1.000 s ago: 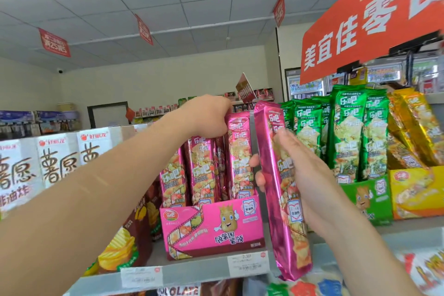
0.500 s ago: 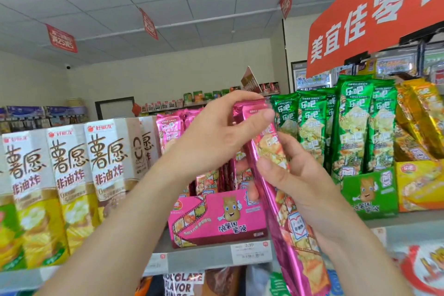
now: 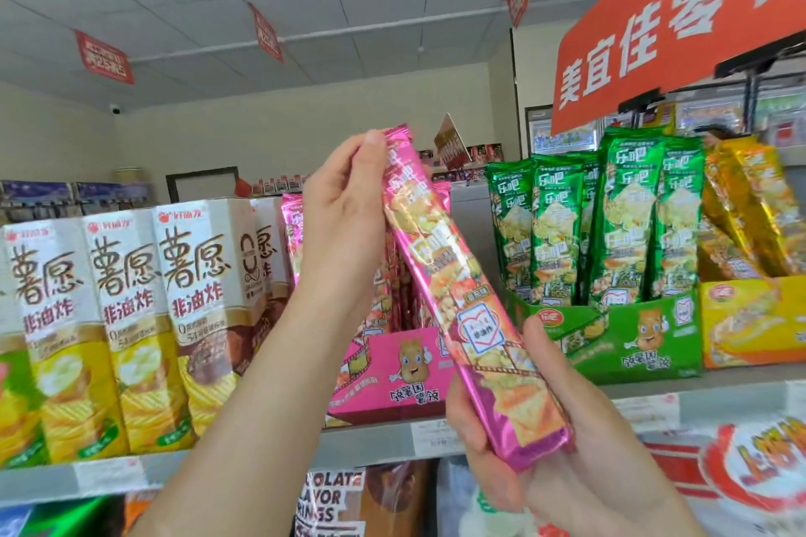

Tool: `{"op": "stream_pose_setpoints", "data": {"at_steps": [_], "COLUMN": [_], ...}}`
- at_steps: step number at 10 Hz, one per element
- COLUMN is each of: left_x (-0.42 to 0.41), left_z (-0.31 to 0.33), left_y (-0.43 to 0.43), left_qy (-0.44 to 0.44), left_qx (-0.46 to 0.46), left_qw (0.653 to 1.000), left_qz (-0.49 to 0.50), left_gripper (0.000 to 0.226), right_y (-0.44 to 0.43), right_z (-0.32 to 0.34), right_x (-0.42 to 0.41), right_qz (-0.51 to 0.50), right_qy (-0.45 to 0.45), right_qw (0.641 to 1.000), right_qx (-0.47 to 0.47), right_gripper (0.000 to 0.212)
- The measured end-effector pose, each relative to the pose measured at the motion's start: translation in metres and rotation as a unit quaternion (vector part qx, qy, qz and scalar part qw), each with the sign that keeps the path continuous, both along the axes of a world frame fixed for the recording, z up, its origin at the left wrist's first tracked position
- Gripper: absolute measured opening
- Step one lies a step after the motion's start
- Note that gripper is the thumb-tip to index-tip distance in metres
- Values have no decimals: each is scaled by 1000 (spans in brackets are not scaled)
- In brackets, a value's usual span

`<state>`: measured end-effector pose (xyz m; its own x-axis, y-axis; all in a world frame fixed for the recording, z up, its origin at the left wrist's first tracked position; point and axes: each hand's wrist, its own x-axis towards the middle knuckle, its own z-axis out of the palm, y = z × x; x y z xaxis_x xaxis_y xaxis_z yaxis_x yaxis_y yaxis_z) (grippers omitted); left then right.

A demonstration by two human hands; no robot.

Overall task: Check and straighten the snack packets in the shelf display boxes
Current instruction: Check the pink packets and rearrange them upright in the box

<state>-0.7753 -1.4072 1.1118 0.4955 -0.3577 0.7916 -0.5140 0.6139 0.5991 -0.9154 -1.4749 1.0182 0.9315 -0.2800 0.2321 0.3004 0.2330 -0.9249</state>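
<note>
Presently the long pink foil snack packet (image 3: pixel 458 296) sits slantwise before its pink cardboard display box (image 3: pixel 392 375), left hand (image 3: pixel 344 231) gripping its top, right hand (image 3: pixel 545 427) clasping its base; a forced return would likely crumple the upright pink packets (image 3: pixel 291 231).

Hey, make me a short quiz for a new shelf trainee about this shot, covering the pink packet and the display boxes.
1. True or false: the left hand and right hand both hold the pink packet.
2. The box just right of the pink display box is: A blue; B green; C black.
3. Fill in: the left hand pinches the packet's ___ end.
Key: 1 true; 2 B; 3 top.
</note>
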Motion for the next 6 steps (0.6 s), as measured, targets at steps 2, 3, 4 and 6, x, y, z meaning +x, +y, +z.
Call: {"op": "stream_pose_setpoints", "data": {"at_steps": [2,3,4,6], "left_x": [0,-1,-6,-12], "left_z": [3,0,-5,-13], "left_y": [2,3,2,0], "left_qy": [61,87,144,211], "left_qx": [38,30,3,4], "left_qw": [996,994,985,975], "left_qz": [-50,-55,-96,-71], "left_gripper": [20,20,20,31], "right_y": [21,12,13,13], "right_z": [-19,-35,-40,-50], "right_x": [-8,1,4,3], "right_qz": [-77,-251,-394,-464], "right_qy": [-116,-120,-142,-162], "right_qw": [990,946,862,810], "right_qx": [-20,-169,-284,-320], "right_gripper": [30,44,50,56]}}
